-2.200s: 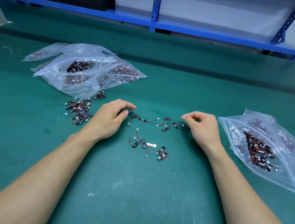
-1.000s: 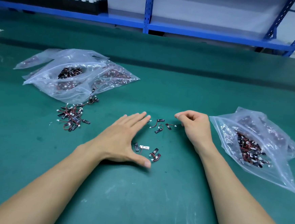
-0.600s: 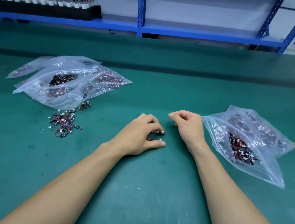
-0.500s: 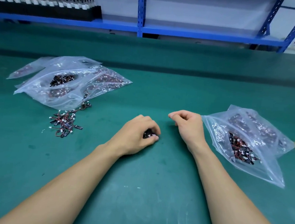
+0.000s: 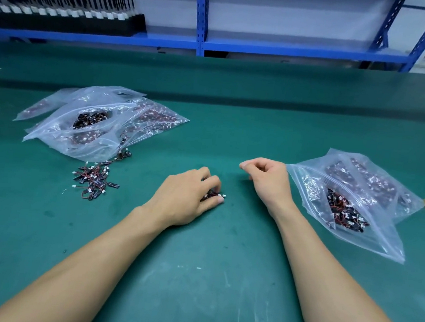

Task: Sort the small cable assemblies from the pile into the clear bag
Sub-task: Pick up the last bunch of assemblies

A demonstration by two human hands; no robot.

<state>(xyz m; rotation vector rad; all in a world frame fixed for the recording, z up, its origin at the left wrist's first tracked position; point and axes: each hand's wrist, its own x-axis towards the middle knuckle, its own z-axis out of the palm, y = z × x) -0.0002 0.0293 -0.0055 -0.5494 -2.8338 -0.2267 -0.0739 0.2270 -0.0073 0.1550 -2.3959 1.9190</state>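
Green matting covers the desk (image 5: 197, 274). Near its middle the left hand (image 5: 185, 199) rests palm down, with fingers and thumb curled round a small bunch of cable assemblies (image 5: 213, 195). These are black pieces with red wires and white plugs, held against the desk.

Just to the right, the right hand (image 5: 268, 183) has its fingers curled and its thumb tip meeting the forefinger. I cannot tell whether anything is pinched there.

Just beside that hand lies the clear bag (image 5: 349, 222), a zip-top one that holds a dark heap of the same assemblies. More plastic behind it shows reddish, white-flecked contents.

On the left of the desk, well apart from the hands, sits a stack of clear bags (image 5: 99, 126). The top one holds dark assemblies and the others hold reddish parts. The loose pile (image 5: 93, 179) lies just in front of that stack, and a few pieces trail up to the stack's edge.

A blue shelf (image 5: 291, 51) runs behind the desk and carries a black rack (image 5: 65, 19) of upright strips.
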